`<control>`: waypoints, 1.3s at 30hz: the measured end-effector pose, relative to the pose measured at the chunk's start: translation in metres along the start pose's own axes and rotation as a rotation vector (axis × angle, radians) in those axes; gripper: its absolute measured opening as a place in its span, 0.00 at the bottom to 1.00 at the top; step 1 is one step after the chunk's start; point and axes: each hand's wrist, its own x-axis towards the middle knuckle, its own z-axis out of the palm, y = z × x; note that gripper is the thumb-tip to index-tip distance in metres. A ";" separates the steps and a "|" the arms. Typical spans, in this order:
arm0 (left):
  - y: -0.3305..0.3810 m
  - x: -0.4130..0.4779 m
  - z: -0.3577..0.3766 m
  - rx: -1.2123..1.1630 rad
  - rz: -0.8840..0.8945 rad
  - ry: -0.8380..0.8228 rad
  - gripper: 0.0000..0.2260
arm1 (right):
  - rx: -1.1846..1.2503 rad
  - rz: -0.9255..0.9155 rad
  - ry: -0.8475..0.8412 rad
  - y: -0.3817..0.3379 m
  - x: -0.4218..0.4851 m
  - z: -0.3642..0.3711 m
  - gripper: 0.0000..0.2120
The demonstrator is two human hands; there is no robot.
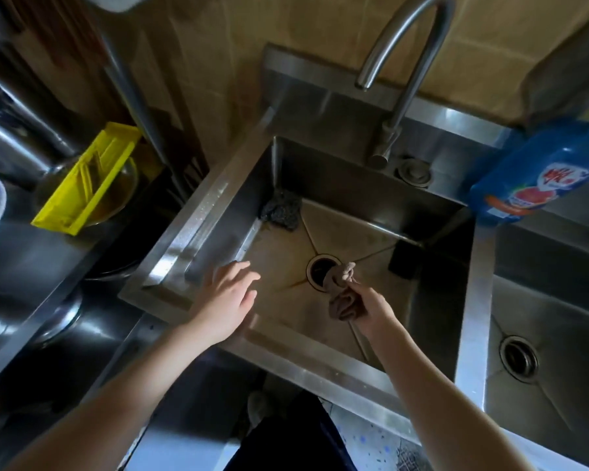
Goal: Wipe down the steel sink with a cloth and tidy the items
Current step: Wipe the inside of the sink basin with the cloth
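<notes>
Right hand (371,309) is gripping a bunched brown cloth (342,294) above the square steel sink's (354,205) drain (320,270), ready for wiping; left hand (227,300) is hovering with fingers spread, empty.

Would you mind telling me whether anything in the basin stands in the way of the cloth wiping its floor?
Two things do: a dark scouring pad in the far-left corner and a dark block by the right wall. The cloth, gripped by the right hand, hangs over the drain, apart from both.
</notes>
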 end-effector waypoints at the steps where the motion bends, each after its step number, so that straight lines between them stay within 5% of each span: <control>1: -0.001 0.005 -0.004 0.013 -0.004 -0.022 0.14 | 0.048 0.022 -0.004 -0.001 0.002 0.003 0.06; 7: 0.002 0.053 -0.017 0.064 0.008 -0.054 0.14 | 0.425 0.079 -0.157 -0.023 0.023 0.020 0.12; 17: 0.033 0.177 -0.032 0.082 0.100 -0.014 0.15 | 0.649 0.040 -0.101 -0.078 0.091 0.032 0.09; 25: 0.056 0.278 -0.045 0.156 0.264 -0.033 0.19 | 0.664 -0.022 0.064 -0.114 0.134 0.030 0.07; 32: 0.070 0.348 -0.030 0.298 0.438 -0.060 0.22 | 0.801 -0.216 0.393 -0.157 0.178 0.012 0.19; 39: 0.033 0.380 -0.016 0.303 0.401 -0.155 0.21 | 0.875 -0.269 0.543 -0.154 0.206 0.045 0.16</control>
